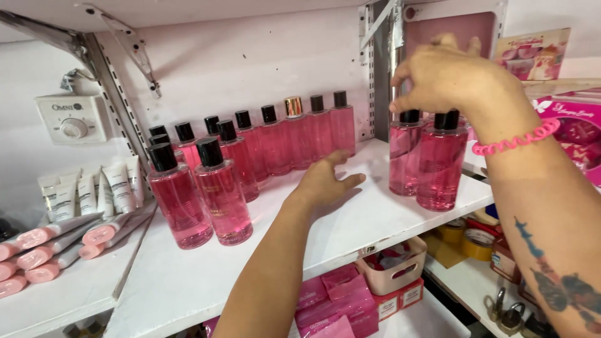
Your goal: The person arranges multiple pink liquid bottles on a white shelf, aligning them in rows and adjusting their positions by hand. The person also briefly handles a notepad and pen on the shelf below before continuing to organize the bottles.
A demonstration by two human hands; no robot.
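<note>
The right hand (447, 75) reaches over two clear bottles of pink liquid with black caps (429, 159) near the right edge of the white shelf (375, 219), its fingers (400, 103) closed on one cap; the left hand (325, 181) lies flat on the shelf, fingers spread and empty, just beside a long double row of like pink bottles (250, 156).

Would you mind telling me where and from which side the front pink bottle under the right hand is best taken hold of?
Take the front pink bottle by its tall, straight body, coming from the open shelf edge in front. It stands upright and its sides look smooth and even, so a wrap-around grip should hold. The black cap is small, and a second bottle crowds its left side. The right hand is already over the caps.
</note>
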